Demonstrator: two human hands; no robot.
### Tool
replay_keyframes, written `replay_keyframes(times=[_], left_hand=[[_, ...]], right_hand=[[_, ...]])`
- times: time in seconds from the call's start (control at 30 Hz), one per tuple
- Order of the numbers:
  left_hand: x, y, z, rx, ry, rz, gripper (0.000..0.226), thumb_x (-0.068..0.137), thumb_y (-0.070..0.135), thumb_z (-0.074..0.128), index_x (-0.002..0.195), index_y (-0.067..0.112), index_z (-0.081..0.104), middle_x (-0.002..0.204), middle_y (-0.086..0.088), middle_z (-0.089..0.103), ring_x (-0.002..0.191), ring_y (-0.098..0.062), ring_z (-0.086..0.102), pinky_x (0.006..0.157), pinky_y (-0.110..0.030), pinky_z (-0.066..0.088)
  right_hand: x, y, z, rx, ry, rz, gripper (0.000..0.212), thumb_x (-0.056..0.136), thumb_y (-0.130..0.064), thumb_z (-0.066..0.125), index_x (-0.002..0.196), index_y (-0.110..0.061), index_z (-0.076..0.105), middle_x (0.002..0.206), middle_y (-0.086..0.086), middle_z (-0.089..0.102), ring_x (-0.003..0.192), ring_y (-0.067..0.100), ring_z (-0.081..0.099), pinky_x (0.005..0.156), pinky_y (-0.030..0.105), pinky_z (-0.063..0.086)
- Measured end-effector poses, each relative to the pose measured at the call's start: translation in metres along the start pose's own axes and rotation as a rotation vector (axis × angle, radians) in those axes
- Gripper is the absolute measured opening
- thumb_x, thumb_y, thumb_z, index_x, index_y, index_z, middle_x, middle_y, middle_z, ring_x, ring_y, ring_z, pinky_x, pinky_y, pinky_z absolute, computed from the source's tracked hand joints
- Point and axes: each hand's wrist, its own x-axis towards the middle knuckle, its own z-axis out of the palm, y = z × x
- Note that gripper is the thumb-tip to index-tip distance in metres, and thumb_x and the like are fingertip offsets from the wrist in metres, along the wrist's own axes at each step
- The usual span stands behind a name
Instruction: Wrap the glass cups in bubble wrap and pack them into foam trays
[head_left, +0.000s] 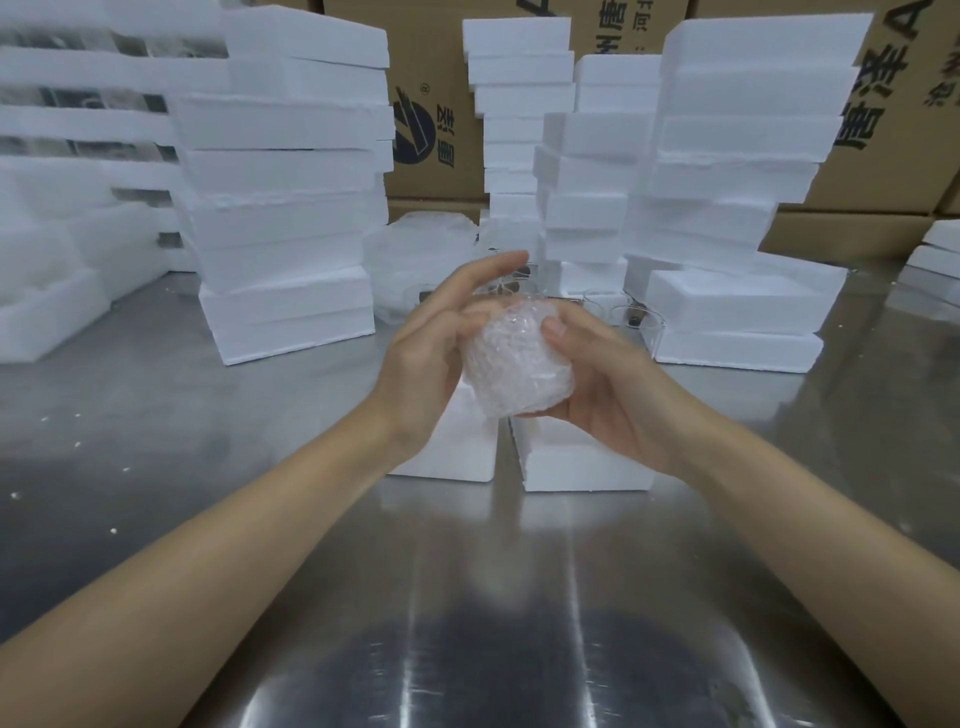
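Wrapping step nearly done: my right hand (597, 384) grips the wrapped cup (514, 358) above two trays (582, 462) on the desk (260, 415); my left hand (441, 338) presses the wrap, fingers straight. Next, I judge, seating it in a tray.

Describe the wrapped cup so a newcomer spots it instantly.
Start at the steel table and follow both forearms to where they meet. The wrapped cup sits between the left hand and right hand, above two foam trays. Unlike the bare glass cups behind, it's bubble-wrapped.
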Motion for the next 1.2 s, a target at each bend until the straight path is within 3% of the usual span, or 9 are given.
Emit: replay_keyframes(times=[0.23, 0.37, 0.5, 0.6, 0.7, 0.83, 1.0, 1.13, 1.2], left_hand=[[0.005, -0.01, 0.0, 0.325, 0.295, 0.175, 0.012, 0.093, 0.018, 0.054, 0.094, 0.03, 0.052, 0.098, 0.019, 0.054, 0.094, 0.004, 0.052, 0.084, -0.015, 0.04], [0.001, -0.009, -0.001, 0.563, 0.267, 0.289, 0.022, 0.098, 0.011, 0.048, 0.093, 0.031, 0.057, 0.092, 0.02, 0.059, 0.093, 0.003, 0.056, 0.081, -0.017, 0.046], [-0.002, -0.013, 0.002, 0.697, 0.067, 0.262, 0.009, 0.099, 0.035, 0.049, 0.102, 0.027, 0.053, 0.105, 0.017, 0.047, 0.1, 0.006, 0.05, 0.085, -0.012, 0.043], [0.002, -0.016, -0.001, 0.665, 0.164, 0.187, 0.009, 0.095, 0.032, 0.056, 0.092, 0.025, 0.052, 0.101, 0.008, 0.048, 0.093, 0.0, 0.05, 0.077, -0.013, 0.044], [0.008, -0.011, -0.011, 0.422, 0.291, 0.114, 0.02, 0.097, 0.034, 0.051, 0.083, 0.02, 0.051, 0.083, 0.003, 0.051, 0.076, -0.008, 0.05, 0.072, -0.022, 0.04], [0.009, -0.009, -0.016, 0.226, 0.222, 0.119, 0.021, 0.094, 0.031, 0.048, 0.078, 0.019, 0.049, 0.071, 0.01, 0.049, 0.066, -0.01, 0.045, 0.063, -0.024, 0.038], [0.009, -0.007, -0.017, 0.229, 0.093, 0.107, 0.019, 0.096, 0.024, 0.042, 0.079, 0.017, 0.047, 0.068, 0.012, 0.048, 0.06, -0.006, 0.042, 0.057, -0.015, 0.035], [0.005, -0.008, -0.018, 0.358, 0.058, 0.089, 0.028, 0.097, 0.032, 0.038, 0.08, 0.01, 0.044, 0.072, -0.009, 0.04, 0.065, -0.023, 0.039, 0.063, -0.03, 0.035], [0.002, -0.009, -0.016, 0.475, 0.052, 0.102, 0.039, 0.095, 0.048, 0.038, 0.074, 0.015, 0.042, 0.067, -0.004, 0.038, 0.062, -0.019, 0.037, 0.061, -0.03, 0.032]], right_hand=[[0.002, 0.0, -0.004, -0.024, 0.18, -0.111, 0.023, 0.083, -0.028, 0.066, 0.103, -0.021, 0.058, 0.11, 0.005, 0.061, 0.096, 0.019, 0.066, 0.077, 0.037, 0.055], [-0.001, -0.002, 0.0, -0.212, 0.341, -0.194, 0.027, 0.075, -0.034, 0.074, 0.097, -0.026, 0.059, 0.112, 0.008, 0.055, 0.09, 0.017, 0.067, 0.069, 0.031, 0.056], [-0.001, -0.003, 0.003, -0.408, 0.437, -0.265, 0.02, 0.085, -0.032, 0.066, 0.104, -0.027, 0.059, 0.108, -0.001, 0.057, 0.089, 0.009, 0.066, 0.062, 0.022, 0.055], [0.0, -0.003, 0.003, -0.267, 0.38, -0.254, 0.03, 0.092, -0.039, 0.049, 0.119, -0.027, 0.057, 0.119, 0.004, 0.055, 0.105, 0.014, 0.063, 0.071, 0.031, 0.058], [0.003, -0.009, 0.001, -0.078, 0.372, -0.291, 0.038, 0.092, -0.034, 0.051, 0.129, -0.03, 0.043, 0.114, 0.009, 0.055, 0.1, 0.019, 0.066, 0.075, 0.031, 0.057], [0.006, -0.006, -0.003, 0.011, 0.333, -0.113, 0.072, 0.086, -0.043, 0.054, 0.148, -0.021, 0.023, 0.131, 0.011, 0.055, 0.108, 0.021, 0.065, 0.082, 0.03, 0.055], [0.003, -0.003, 0.002, 0.32, 0.099, -0.059, 0.044, 0.093, -0.031, 0.049, 0.13, -0.007, 0.047, 0.127, 0.016, 0.058, 0.103, 0.027, 0.066, 0.084, 0.032, 0.055], [0.002, -0.002, 0.001, 0.287, 0.075, -0.051, 0.042, 0.089, -0.02, 0.051, 0.129, -0.009, 0.049, 0.123, 0.011, 0.059, 0.102, 0.025, 0.066, 0.085, 0.035, 0.055], [0.001, 0.0, 0.002, 0.272, 0.078, -0.016, 0.044, 0.09, -0.012, 0.051, 0.133, -0.009, 0.047, 0.124, 0.013, 0.06, 0.106, 0.03, 0.065, 0.084, 0.038, 0.056]])
